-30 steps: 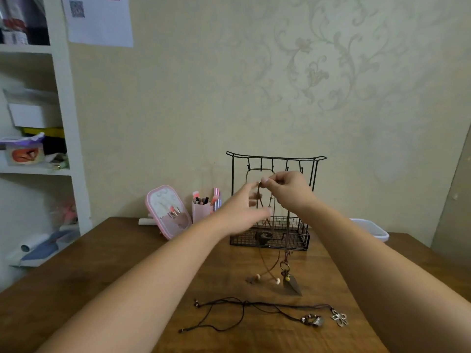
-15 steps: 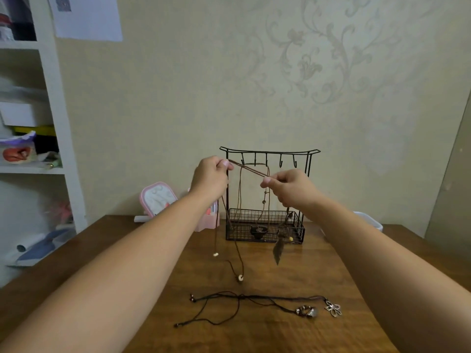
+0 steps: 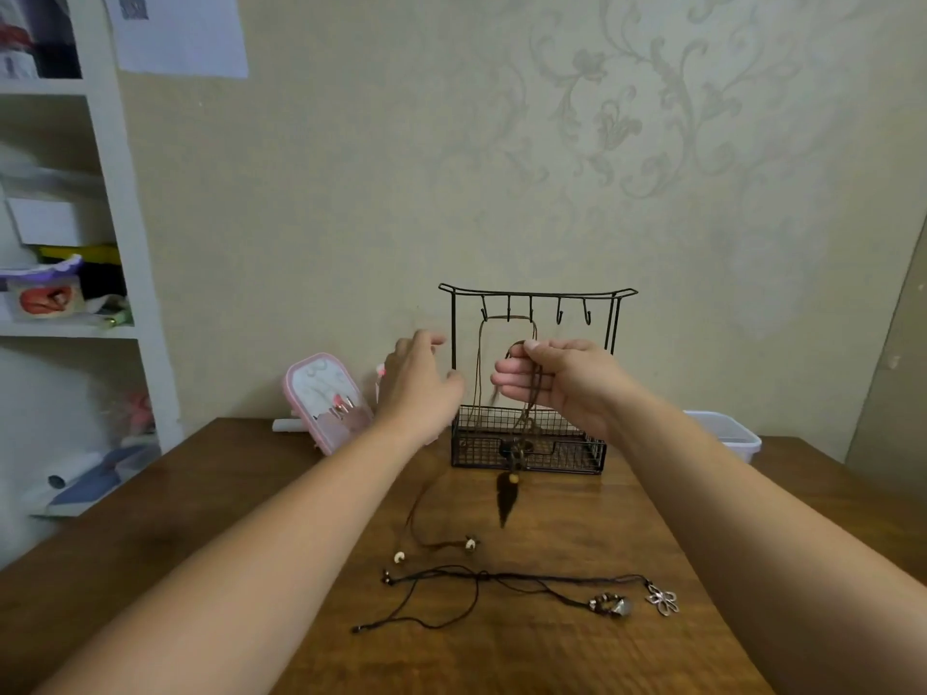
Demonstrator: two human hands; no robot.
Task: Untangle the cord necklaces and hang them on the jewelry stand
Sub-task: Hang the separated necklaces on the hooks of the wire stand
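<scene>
A black wire jewelry stand (image 3: 536, 293) with several hooks and a mesh basket stands at the back of the table. One brown cord necklace (image 3: 482, 363) hangs from its left hooks. My right hand (image 3: 554, 381) is in front of the stand, shut on a second brown cord necklace whose dark leaf pendant (image 3: 505, 499) dangles above the table; its beaded ends (image 3: 470, 544) trail on the wood. My left hand (image 3: 419, 381) hovers left of the stand, fingers apart, holding nothing. Black cord necklaces (image 3: 481, 581) with a flower charm (image 3: 663, 599) lie tangled near me.
A pink case (image 3: 326, 398) leans left of the stand. A white plastic container (image 3: 727, 433) sits at the table's back right. White shelves (image 3: 130, 243) with boxes stand at the left. The wall is close behind the stand.
My left hand has let go of the brown cord and opened. My right hand has gathered the cord and dropped lower in front of the stand; the bead ends have come to rest on the table.
</scene>
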